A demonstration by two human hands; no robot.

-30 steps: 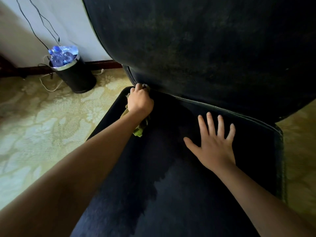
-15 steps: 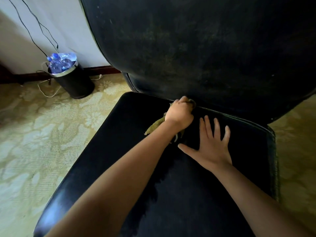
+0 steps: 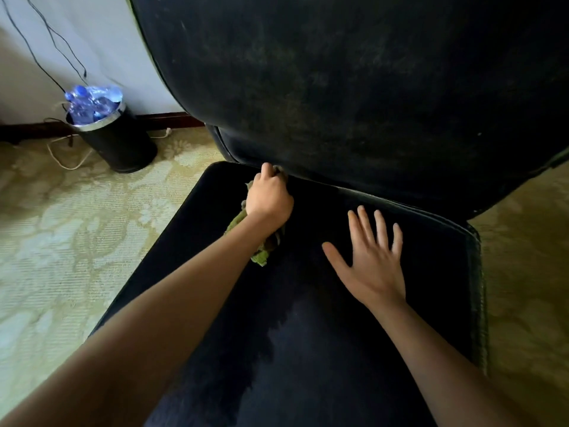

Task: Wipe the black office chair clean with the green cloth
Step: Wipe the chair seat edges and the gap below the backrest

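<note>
The black office chair fills the view: its seat (image 3: 354, 349) lies below me and its dusty backrest (image 3: 354, 87) rises behind it. My left hand (image 3: 269, 200) is closed on the green cloth (image 3: 260, 255) and presses it into the crease where seat meets backrest, toward the seat's left side. Most of the cloth is hidden under the hand and wrist; a green tail hangs out below the wrist. My right hand (image 3: 371, 260) lies flat on the seat, fingers spread, to the right of the cloth and holding nothing.
A black waste bin (image 3: 115, 140) full of blue plastic bottles stands on the patterned yellow carpet (image 3: 61, 241) at the left, by the white wall. Black cables hang down the wall and a pale cord lies by the bin.
My left hand with the cloth slid right along the crease half a second ago and has come back to the left. My right hand stayed flat on the seat.
</note>
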